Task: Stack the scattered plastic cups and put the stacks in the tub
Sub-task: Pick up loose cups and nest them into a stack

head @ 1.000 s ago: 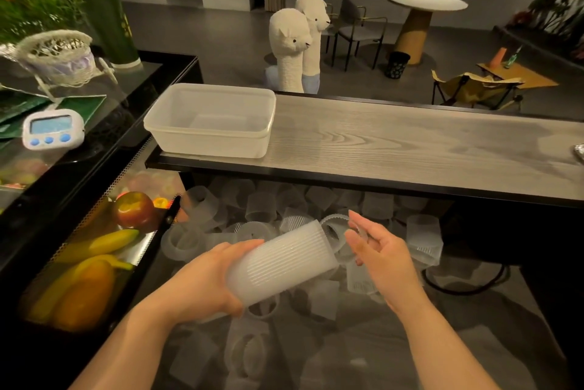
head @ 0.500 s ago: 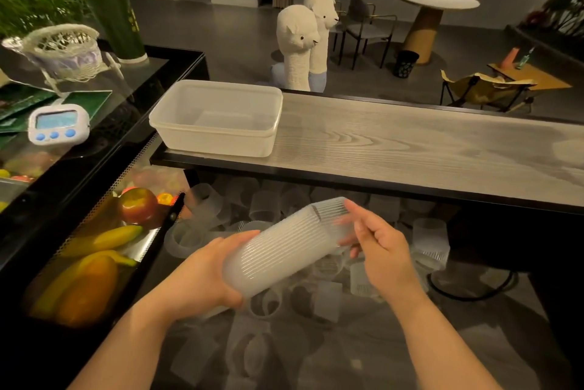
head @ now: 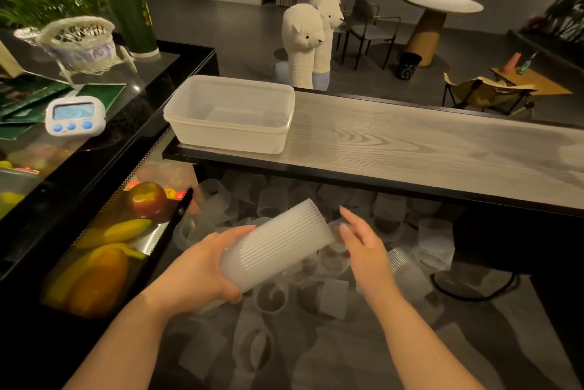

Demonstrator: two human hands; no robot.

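cup stack in left hand, tub waiting on the counter

left hand (head: 202, 266) grips a stack of cups (head: 276, 242), fingers and thumb curled round its lower end. the stack is ribbed, translucent white, tilted with its upper end pointing up and to the right. it is held in the air above the loose cups, not resting on anything.

right hand (head: 363, 244) just beside the stack's upper end, fingers straight and a little spread, holding nothing. fingertips blurred; cannot tell whether they touch the stack's rim.

loose cups (head: 271, 295) scattered over the dark lower surface beneath both hands, some upright, some on their sides, running back under the front edge of the wooden counter (head: 426, 149).

tub (head: 230, 113), clear plastic, rectangular, sits at the left end of the counter, close to its front edge and near its left corner. nothing visible inside it. well apart from both hands.

left of the cups, a black-framed tray (head: 94, 250) with an apple (head: 148, 200), a banana (head: 117, 230) and orange-yellow fruit. on the glass top at far left, a white timer (head: 74, 116) with blue buttons, near a white woven basket (head: 79, 42).

beyond the counter's far edge, two plush alpacas (head: 311, 42).
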